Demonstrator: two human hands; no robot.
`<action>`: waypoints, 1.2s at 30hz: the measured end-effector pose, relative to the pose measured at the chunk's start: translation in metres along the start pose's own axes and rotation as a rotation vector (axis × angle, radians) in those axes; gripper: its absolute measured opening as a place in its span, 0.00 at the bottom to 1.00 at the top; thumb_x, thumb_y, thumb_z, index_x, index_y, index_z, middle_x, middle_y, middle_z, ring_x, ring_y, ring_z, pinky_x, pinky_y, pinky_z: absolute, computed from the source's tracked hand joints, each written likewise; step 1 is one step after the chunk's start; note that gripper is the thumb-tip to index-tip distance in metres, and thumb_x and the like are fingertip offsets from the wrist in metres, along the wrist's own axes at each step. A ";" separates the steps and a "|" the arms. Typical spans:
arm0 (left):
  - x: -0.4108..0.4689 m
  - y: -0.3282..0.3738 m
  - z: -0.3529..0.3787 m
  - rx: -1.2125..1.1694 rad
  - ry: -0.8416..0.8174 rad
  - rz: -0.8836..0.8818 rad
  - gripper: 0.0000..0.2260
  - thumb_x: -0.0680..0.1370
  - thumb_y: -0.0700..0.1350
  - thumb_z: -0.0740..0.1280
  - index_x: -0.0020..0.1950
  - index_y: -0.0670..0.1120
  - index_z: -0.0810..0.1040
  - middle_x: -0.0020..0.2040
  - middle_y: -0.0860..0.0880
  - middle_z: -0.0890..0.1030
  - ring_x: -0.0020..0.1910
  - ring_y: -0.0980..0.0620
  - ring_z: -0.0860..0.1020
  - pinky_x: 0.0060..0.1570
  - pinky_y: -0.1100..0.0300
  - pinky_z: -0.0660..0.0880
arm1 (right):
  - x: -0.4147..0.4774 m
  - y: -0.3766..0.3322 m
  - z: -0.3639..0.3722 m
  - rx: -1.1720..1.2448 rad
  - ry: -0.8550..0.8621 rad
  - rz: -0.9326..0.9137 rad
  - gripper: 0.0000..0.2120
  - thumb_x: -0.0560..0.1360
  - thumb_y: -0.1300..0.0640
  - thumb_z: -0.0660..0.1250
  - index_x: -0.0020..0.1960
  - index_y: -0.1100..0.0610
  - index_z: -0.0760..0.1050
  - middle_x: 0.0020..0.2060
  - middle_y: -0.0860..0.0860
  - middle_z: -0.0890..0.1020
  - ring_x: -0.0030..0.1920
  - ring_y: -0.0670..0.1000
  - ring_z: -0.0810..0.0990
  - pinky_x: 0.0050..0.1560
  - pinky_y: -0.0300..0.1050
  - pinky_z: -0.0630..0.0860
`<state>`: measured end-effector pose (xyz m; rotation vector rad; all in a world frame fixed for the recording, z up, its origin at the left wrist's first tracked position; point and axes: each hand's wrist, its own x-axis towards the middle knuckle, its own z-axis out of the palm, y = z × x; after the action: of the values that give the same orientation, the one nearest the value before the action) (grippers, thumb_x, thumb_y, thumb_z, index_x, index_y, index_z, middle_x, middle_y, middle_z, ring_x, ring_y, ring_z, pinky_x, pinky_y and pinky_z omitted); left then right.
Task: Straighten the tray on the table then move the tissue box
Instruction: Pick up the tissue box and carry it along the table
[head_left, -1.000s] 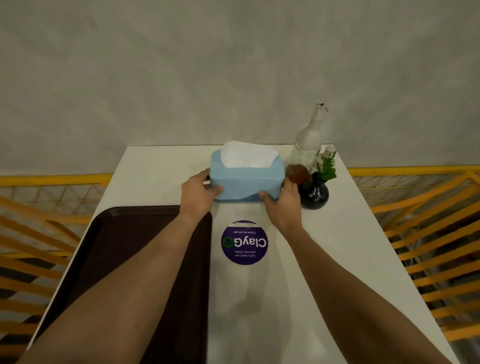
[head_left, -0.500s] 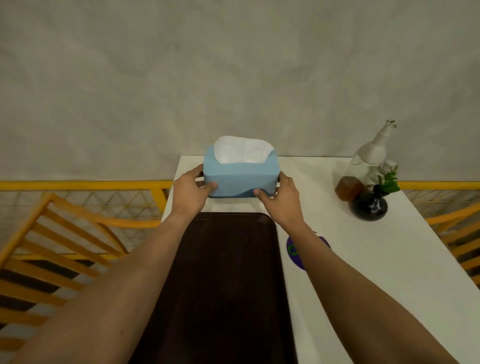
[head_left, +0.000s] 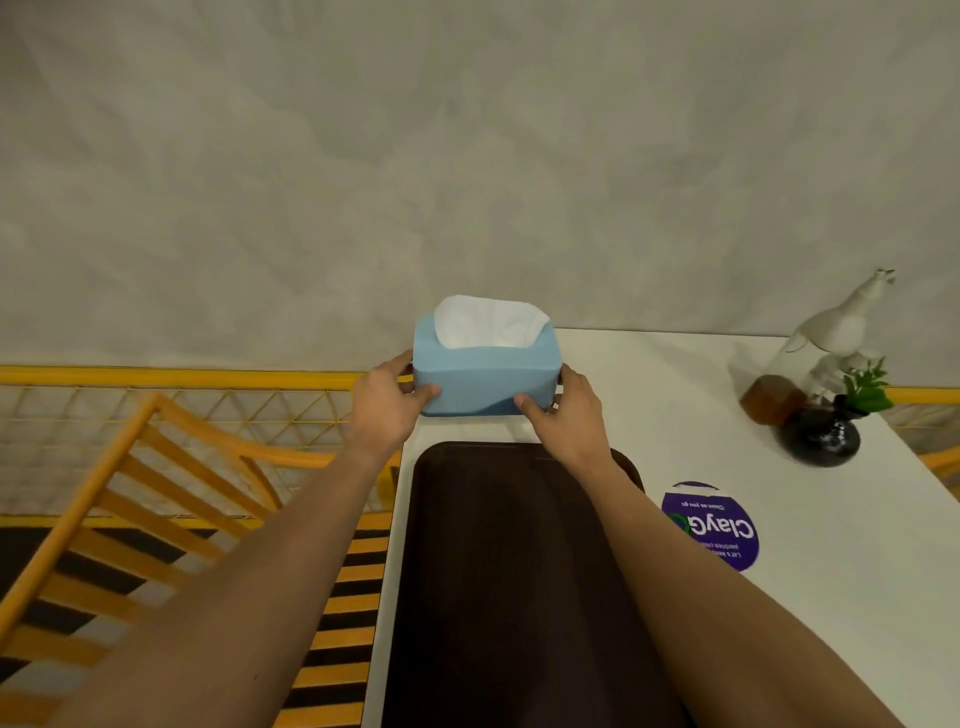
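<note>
Grey plaster wall backs a white table (head_left: 675, 597) whose far left corner holds the light blue soft-sided tissue box (head_left: 485, 376), just beyond the dark brown plastic tray (head_left: 509, 597). The left hand (head_left: 387, 408) and right hand (head_left: 569, 415) are clamped on its two short ends. It looks light and squashy, so a gentle squeeze low on the sides seems wisest.

The tissue box (head_left: 485, 382) is light blue with white tissue on top. The tray (head_left: 514, 587) is dark brown. The bench (head_left: 810, 545) is white, with a round purple sticker (head_left: 714, 527). The vase (head_left: 821, 436) is black.
</note>
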<state>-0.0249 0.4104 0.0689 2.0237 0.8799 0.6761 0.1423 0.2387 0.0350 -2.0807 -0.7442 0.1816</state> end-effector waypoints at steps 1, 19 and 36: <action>0.003 -0.005 0.003 -0.012 -0.005 -0.009 0.27 0.75 0.44 0.75 0.73 0.49 0.74 0.63 0.49 0.82 0.50 0.53 0.83 0.46 0.67 0.76 | 0.003 0.002 0.003 -0.009 -0.005 0.001 0.32 0.74 0.42 0.74 0.71 0.54 0.68 0.63 0.53 0.76 0.61 0.55 0.78 0.63 0.54 0.78; 0.044 -0.047 0.054 0.020 -0.010 -0.125 0.38 0.67 0.47 0.82 0.74 0.47 0.70 0.68 0.46 0.78 0.66 0.44 0.76 0.57 0.54 0.74 | 0.054 0.051 0.033 0.004 -0.076 0.046 0.31 0.75 0.41 0.73 0.72 0.54 0.69 0.63 0.53 0.77 0.61 0.55 0.78 0.62 0.56 0.78; 0.128 -0.071 0.077 0.181 -0.098 -0.121 0.29 0.69 0.48 0.80 0.65 0.41 0.74 0.60 0.41 0.82 0.58 0.39 0.79 0.52 0.48 0.78 | 0.133 0.064 0.049 -0.106 -0.183 -0.060 0.24 0.77 0.46 0.72 0.67 0.56 0.73 0.51 0.50 0.74 0.54 0.55 0.77 0.53 0.50 0.74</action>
<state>0.0840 0.5045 -0.0123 2.1234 1.0270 0.4393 0.2591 0.3216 -0.0255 -2.1593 -0.9434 0.3088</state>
